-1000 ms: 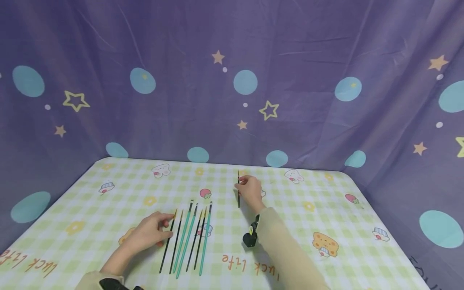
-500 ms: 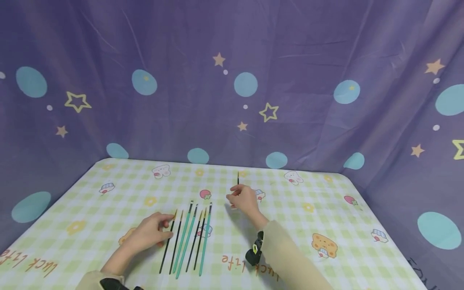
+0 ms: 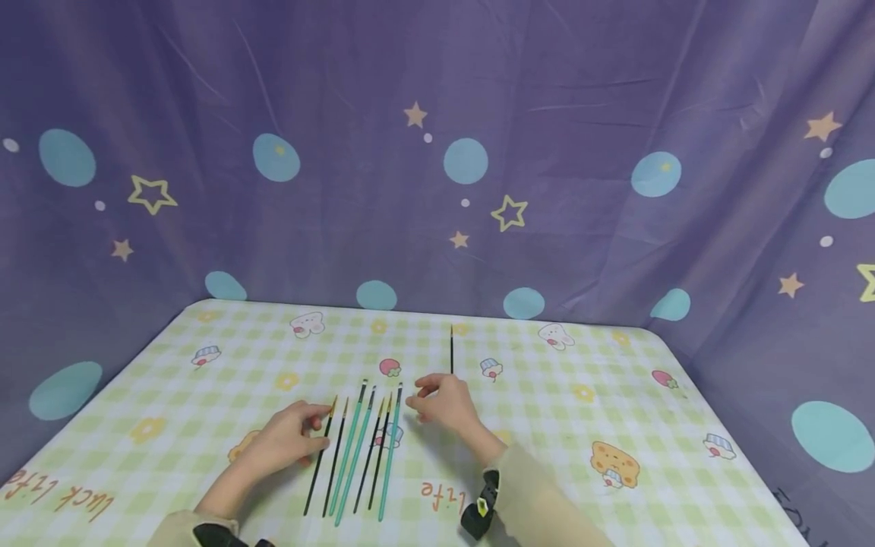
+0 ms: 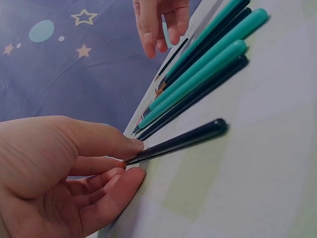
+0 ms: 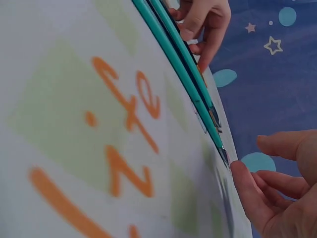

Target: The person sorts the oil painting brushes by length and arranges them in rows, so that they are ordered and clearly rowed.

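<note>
Several black and teal paintbrushes lie side by side on the cloth, bristles away from me. My left hand [image 3: 283,437] is at the leftmost black paintbrush [image 3: 315,475], its thumb and fingers on either side near the ferrule, pinching it; the left wrist view shows its dark handle [image 4: 188,139] between them. My right hand [image 3: 444,406] hovers with parted fingers, holding nothing, just right of the rightmost teal paintbrush [image 3: 390,463]. In the right wrist view its fingertips [image 5: 239,171] are close to that brush's tip; contact is unclear. A single black paintbrush [image 3: 452,353] lies farther back, partly hidden by the right hand.
A checked tablecloth [image 3: 547,410] with printed cartoons and lettering covers the table. Behind it hangs a purple curtain [image 3: 355,190] with stars and blue ovals. Dark wrist-worn cameras, such as the right wrist camera [image 3: 481,509], sit at both cuffs.
My right hand has let go of the lone black paintbrush at the back and moved nearer and left, toward the row. My left hand has stayed in place.
</note>
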Demonstrator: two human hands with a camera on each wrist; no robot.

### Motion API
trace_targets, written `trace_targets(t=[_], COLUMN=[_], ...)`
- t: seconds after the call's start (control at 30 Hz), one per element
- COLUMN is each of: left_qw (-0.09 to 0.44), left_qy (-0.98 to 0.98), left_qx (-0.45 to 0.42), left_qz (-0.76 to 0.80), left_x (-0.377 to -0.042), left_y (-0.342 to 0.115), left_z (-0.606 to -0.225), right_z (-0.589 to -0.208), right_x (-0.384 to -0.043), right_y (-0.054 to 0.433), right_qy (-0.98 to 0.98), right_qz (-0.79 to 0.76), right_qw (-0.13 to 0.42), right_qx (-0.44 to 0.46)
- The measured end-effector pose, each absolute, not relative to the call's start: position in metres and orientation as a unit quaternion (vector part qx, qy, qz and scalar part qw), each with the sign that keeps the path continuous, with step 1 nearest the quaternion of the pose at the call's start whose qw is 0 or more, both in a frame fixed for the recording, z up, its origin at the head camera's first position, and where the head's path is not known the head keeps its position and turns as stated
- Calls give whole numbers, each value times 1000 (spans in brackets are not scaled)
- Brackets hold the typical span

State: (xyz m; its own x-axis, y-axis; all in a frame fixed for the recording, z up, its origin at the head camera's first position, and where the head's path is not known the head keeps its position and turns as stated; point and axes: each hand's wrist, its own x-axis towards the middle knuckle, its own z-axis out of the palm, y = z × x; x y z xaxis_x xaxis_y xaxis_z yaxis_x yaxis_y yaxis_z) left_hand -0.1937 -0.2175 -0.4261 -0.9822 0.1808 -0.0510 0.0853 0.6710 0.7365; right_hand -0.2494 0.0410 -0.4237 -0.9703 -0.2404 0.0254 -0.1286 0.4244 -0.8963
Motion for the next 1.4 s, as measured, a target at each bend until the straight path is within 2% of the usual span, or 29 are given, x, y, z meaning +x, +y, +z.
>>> trace_targets(t=[0.43, 1.4], left_qw=[58, 55], left_qy=[915, 916], left_qx=[68, 58], left_qz=[394, 393], left_x=[-194, -193], left_y=[-216, -215], left_z=[-423, -424], right_z=[-427, -430], right_x=[-228, -219], right_y=[31, 10], right_qy=[831, 913], right_qz=[-539, -395], right_qw=[83, 17], right_qx=[-115, -99])
